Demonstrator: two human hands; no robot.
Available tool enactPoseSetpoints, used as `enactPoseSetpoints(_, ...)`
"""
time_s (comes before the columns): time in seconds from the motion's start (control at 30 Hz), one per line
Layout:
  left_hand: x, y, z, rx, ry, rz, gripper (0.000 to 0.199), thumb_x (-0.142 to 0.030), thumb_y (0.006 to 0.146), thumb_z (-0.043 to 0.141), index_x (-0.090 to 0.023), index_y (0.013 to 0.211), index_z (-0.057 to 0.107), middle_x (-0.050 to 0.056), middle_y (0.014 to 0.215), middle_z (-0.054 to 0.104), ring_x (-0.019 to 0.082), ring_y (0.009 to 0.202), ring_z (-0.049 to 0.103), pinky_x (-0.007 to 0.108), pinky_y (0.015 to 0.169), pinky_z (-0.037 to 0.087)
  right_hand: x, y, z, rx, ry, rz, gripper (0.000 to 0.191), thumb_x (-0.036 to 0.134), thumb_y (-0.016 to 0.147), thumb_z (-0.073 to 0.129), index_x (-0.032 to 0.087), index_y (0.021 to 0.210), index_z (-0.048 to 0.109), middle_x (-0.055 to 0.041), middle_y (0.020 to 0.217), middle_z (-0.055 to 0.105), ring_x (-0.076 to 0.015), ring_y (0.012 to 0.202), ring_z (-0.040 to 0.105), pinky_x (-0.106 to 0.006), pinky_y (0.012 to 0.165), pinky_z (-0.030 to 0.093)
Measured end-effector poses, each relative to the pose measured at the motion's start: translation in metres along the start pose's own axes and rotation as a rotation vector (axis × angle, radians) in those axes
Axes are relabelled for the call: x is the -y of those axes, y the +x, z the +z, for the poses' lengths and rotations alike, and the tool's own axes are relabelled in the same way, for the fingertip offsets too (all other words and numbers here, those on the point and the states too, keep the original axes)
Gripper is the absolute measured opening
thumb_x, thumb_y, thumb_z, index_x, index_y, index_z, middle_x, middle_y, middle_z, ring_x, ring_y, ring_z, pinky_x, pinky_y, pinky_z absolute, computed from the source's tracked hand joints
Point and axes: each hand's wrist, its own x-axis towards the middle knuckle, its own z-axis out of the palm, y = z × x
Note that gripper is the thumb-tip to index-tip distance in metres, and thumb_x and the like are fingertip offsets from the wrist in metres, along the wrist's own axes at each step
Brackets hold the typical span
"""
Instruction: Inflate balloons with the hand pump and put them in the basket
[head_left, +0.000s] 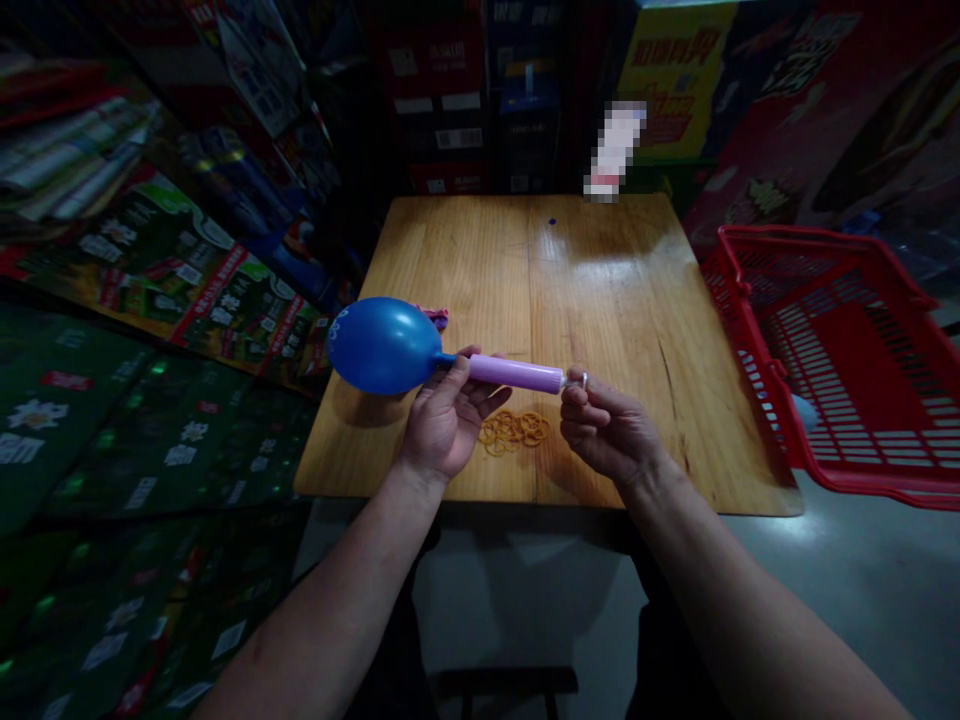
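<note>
A blue balloon (386,345), partly inflated, has its neck over the tip of a purple hand pump (517,373). My left hand (448,420) pinches the balloon's neck at the pump's nozzle end, with the other fingers curled loosely under the barrel. At the far end, my right hand (604,415) grips the pump's white handle, which sits close against the barrel. Below the pump, a loose pile of tan rubber bands (514,431) lies on the wooden table (615,300). Some pink and purple uninflated balloons (436,317) show partly behind the blue one.
A red plastic basket (806,400) stands against the table's right side, with a pale blue round thing inside. Stacked green cartons (172,440) crowd the left. More boxes (442,100) line the back. A small dark blue bit (552,221) lies near the table's far edge.
</note>
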Motion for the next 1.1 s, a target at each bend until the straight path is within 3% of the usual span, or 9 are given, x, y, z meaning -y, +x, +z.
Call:
enactPoseSetpoints(0.2, -0.021, 0.004, -0.006, -0.060, 0.026, 0.119, 0.025, -0.037, 0.088, 0.071, -0.023, 0.109, 0.070, 0.007, 0.113, 0.075, 0.024, 0.111, 0.069, 0.041, 0.097, 0.054, 0.023, -0.010, 0.003, -0.029, -0.002, -0.085, 0.011, 0.012, 0.093, 0.056, 0.019, 0.095, 0.065, 0.0067, 0.068, 0.060, -0.0004, 0.040, 0.035, -0.011, 0.042, 0.036)
enactPoseSetpoints(0.47, 0.004, -0.003, 0.003, 0.018, -0.012, 0.020, 0.024, -0.036, 0.091, 0.068, -0.025, 0.112, 0.066, 0.009, 0.114, 0.074, 0.025, 0.110, 0.069, 0.045, 0.095, 0.054, -0.001, 0.001, 0.000, 0.016, 0.044, 0.007, 0.010, 0.014, 0.090, 0.065, 0.016, 0.099, 0.064, 0.0054, 0.070, 0.064, -0.0003, 0.043, 0.040, -0.011, 0.045, 0.041)
enactPoseSetpoints(0.7, 0.004, 0.001, 0.000, -0.058, -0.016, 0.010, 0.022, -0.035, 0.091, 0.068, -0.024, 0.110, 0.068, 0.009, 0.111, 0.075, 0.024, 0.108, 0.069, 0.042, 0.093, 0.055, -0.002, 0.002, 0.000, 0.026, 0.011, -0.016, 0.013, 0.013, 0.089, 0.065, 0.015, 0.102, 0.064, 0.0042, 0.070, 0.064, -0.0011, 0.045, 0.042, -0.011, 0.046, 0.042)
enactPoseSetpoints(0.83, 0.003, 0.001, 0.000, -0.032, -0.008, 0.033, 0.023, -0.035, 0.091, 0.067, -0.023, 0.111, 0.068, 0.010, 0.110, 0.075, 0.024, 0.108, 0.070, 0.041, 0.093, 0.055, -0.004, 0.003, 0.000, 0.053, 0.018, -0.005, 0.016, 0.014, 0.087, 0.067, 0.014, 0.103, 0.065, 0.0035, 0.072, 0.065, -0.0010, 0.045, 0.043, -0.012, 0.046, 0.042)
enactPoseSetpoints(1.1, -0.023, 0.008, -0.010, -0.073, 0.011, 0.155, 0.026, -0.038, 0.089, 0.071, -0.022, 0.109, 0.070, 0.008, 0.108, 0.076, 0.023, 0.108, 0.070, 0.037, 0.092, 0.056, 0.027, -0.009, -0.003, 0.054, 0.074, -0.051, 0.010, 0.010, 0.091, 0.059, 0.014, 0.098, 0.064, 0.0055, 0.071, 0.063, 0.0016, 0.042, 0.039, -0.009, 0.045, 0.038)
